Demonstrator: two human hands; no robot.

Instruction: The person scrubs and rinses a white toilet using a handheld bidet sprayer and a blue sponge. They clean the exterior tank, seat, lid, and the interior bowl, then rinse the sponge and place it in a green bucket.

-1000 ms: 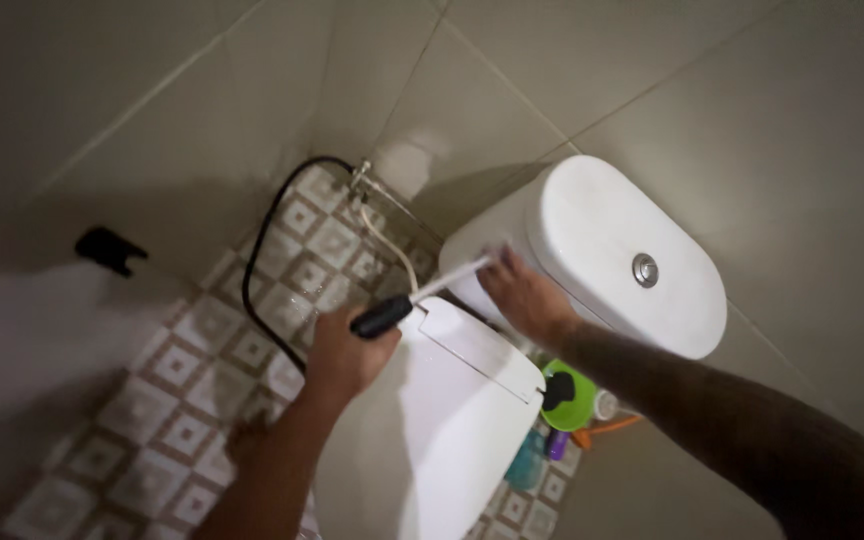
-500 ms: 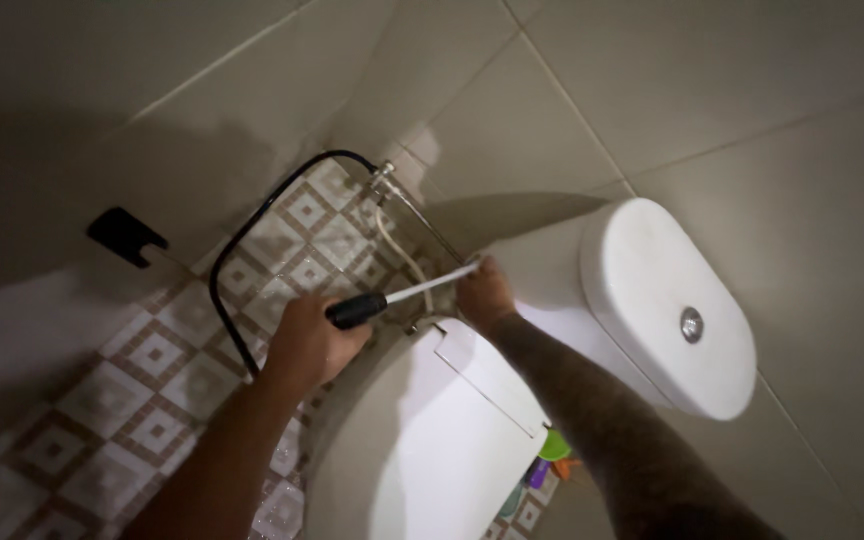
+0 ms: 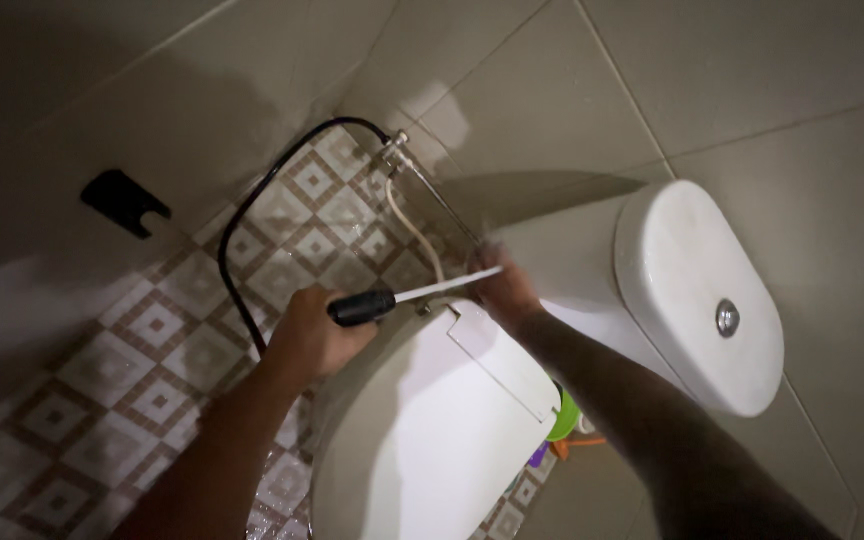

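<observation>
My left hand (image 3: 314, 333) grips the black handle of a spray wand (image 3: 404, 297) whose thin white tip points toward the toilet tank (image 3: 697, 295). A black hose (image 3: 242, 215) loops from the handle over the floor to a metal wall valve (image 3: 390, 150). My right hand (image 3: 504, 290) rests against the side of the tank near the wand's tip, blurred; whether it holds anything I cannot tell. The white closed toilet lid (image 3: 432, 420) lies just below both hands.
A chrome flush button (image 3: 727, 317) sits on the tank lid. A white supply hose (image 3: 414, 228) runs down from the valve. A green container (image 3: 559, 420) and small bottles stand on the patterned floor tiles (image 3: 152, 340) beside the bowl. A black holder (image 3: 124, 202) is on the wall.
My view has shifted so the tank sits further right. My right hand has slid down the tank's side, and the wand has stayed pointed at it.
</observation>
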